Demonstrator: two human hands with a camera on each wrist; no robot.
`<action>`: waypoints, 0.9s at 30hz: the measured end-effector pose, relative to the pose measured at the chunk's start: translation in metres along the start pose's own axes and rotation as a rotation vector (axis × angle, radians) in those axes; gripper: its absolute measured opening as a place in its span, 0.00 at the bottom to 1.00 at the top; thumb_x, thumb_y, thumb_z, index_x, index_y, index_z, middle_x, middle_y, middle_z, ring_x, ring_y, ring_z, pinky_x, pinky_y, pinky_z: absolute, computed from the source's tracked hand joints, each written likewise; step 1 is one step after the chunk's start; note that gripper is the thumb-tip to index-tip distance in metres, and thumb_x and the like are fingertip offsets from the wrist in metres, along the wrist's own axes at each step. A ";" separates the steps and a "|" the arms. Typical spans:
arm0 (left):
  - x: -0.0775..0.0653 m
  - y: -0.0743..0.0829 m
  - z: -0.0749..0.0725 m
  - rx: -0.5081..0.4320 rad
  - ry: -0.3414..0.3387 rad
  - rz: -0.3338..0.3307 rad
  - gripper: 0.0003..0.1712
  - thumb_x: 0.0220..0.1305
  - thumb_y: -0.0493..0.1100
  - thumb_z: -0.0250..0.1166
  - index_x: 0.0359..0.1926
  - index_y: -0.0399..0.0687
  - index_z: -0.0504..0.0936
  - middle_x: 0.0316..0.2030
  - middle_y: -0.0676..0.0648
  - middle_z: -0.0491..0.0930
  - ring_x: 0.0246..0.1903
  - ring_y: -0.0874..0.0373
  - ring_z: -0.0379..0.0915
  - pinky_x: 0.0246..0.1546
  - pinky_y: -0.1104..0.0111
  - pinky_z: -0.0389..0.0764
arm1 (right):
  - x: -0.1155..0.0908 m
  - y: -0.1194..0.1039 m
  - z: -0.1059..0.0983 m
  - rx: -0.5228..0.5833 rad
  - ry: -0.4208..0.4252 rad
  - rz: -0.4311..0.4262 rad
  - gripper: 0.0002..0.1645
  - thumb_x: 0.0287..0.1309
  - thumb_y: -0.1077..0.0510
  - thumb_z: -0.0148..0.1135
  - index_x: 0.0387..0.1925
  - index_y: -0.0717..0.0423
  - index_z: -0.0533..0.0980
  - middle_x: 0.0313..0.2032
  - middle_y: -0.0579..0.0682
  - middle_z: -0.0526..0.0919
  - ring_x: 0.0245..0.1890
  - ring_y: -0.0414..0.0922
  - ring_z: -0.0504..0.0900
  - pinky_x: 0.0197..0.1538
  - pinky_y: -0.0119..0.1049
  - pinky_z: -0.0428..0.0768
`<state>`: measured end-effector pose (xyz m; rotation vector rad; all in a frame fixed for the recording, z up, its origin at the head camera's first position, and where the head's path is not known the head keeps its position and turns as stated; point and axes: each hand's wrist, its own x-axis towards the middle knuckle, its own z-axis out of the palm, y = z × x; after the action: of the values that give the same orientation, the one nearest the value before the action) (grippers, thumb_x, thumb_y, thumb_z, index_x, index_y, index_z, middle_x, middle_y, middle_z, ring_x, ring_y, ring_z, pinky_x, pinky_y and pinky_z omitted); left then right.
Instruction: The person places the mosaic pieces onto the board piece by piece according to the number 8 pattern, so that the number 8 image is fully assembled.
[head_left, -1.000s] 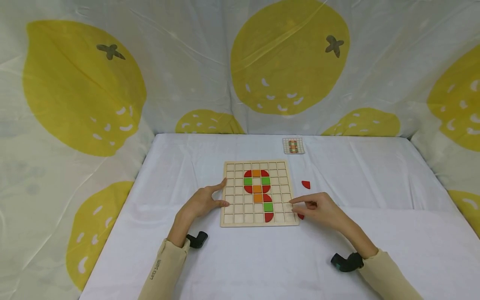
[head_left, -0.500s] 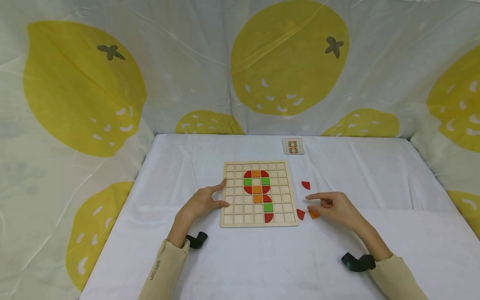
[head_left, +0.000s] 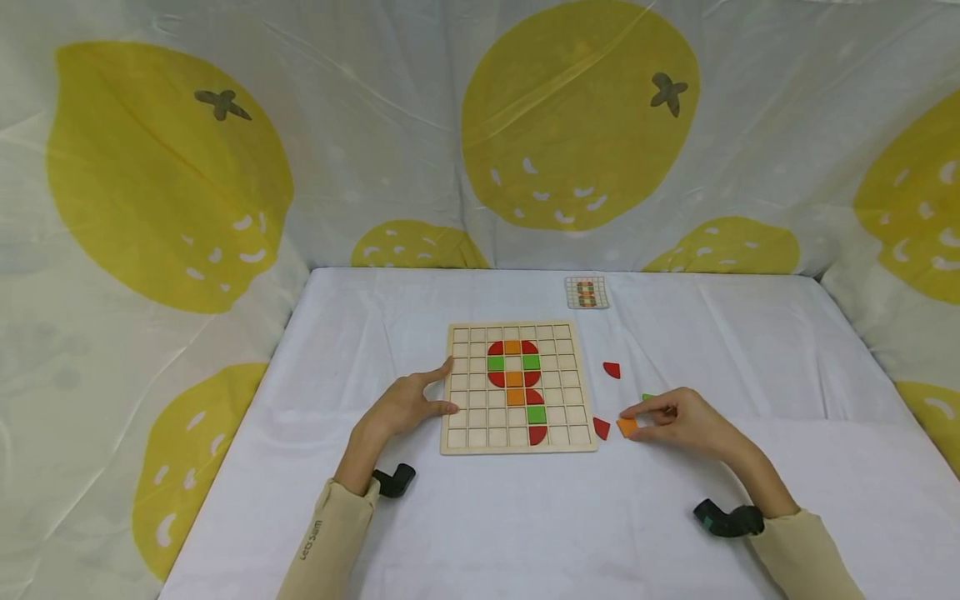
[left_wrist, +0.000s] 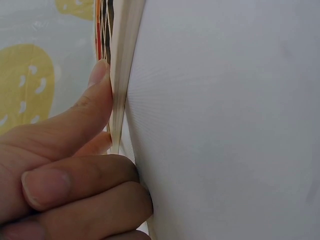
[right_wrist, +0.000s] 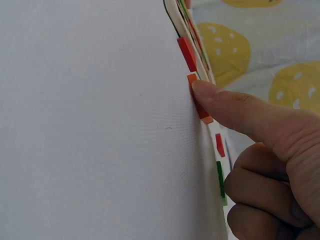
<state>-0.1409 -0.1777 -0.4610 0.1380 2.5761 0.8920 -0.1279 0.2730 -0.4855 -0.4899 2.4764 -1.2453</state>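
Note:
A wooden grid board [head_left: 465, 437] lies flat, with red rounded pieces, orange squares and green squares set in its middle columns. My left hand [head_left: 401, 406] rests at its left edge, thumb and index finger spread along the rim. In the left wrist view the left thumb [left_wrist: 85, 112] lies against the board's edge [left_wrist: 122, 75], while the other fingers bend below. To the right of the board, my right hand [head_left: 686, 423] pinches an orange square tile [head_left: 627, 428] at table level. The right wrist view shows the thumb on that orange tile [right_wrist: 198, 100].
Two red quarter-round pieces [head_left: 612, 370] [head_left: 602, 429] lie off the board's right side. A green piece [head_left: 648, 397] shows partly behind the right hand. Farther back is a small pattern card [head_left: 587, 292] on the white cloth [head_left: 495, 533]. Lemon-print fabric [head_left: 375, 167] walls the table in.
My right hand has moved right, away from the board's right edge, and its thumb and index finger have closed on the orange tile. The left hand and the board have stayed put.

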 end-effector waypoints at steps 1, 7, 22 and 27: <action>0.000 0.000 0.000 0.002 0.001 0.004 0.51 0.65 0.55 0.72 0.81 0.62 0.55 0.78 0.39 0.61 0.78 0.40 0.56 0.73 0.44 0.66 | 0.001 0.001 0.001 -0.011 0.003 -0.003 0.16 0.50 0.56 0.82 0.44 0.47 0.90 0.18 0.39 0.54 0.21 0.33 0.55 0.24 0.31 0.57; 0.000 -0.001 0.000 0.003 0.004 0.012 0.51 0.64 0.55 0.72 0.81 0.61 0.55 0.77 0.38 0.61 0.78 0.40 0.56 0.73 0.44 0.66 | 0.004 0.004 0.006 -0.071 0.068 -0.009 0.16 0.52 0.52 0.81 0.44 0.46 0.89 0.18 0.38 0.57 0.21 0.32 0.58 0.26 0.29 0.62; 0.001 -0.002 0.000 0.002 0.009 0.014 0.51 0.64 0.55 0.73 0.81 0.62 0.55 0.77 0.38 0.62 0.78 0.41 0.57 0.73 0.44 0.66 | 0.006 -0.009 0.013 -0.058 0.176 -0.010 0.15 0.54 0.53 0.80 0.44 0.49 0.90 0.17 0.39 0.54 0.20 0.33 0.55 0.24 0.31 0.57; 0.001 -0.003 0.000 -0.005 0.008 0.023 0.51 0.64 0.55 0.72 0.81 0.61 0.56 0.77 0.39 0.61 0.78 0.41 0.57 0.73 0.44 0.66 | 0.015 -0.025 0.032 0.000 0.159 -0.023 0.16 0.53 0.52 0.80 0.44 0.48 0.90 0.16 0.39 0.54 0.19 0.33 0.55 0.24 0.30 0.57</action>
<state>-0.1414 -0.1797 -0.4631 0.1630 2.5840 0.9087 -0.1233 0.2303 -0.4853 -0.4360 2.6083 -1.3419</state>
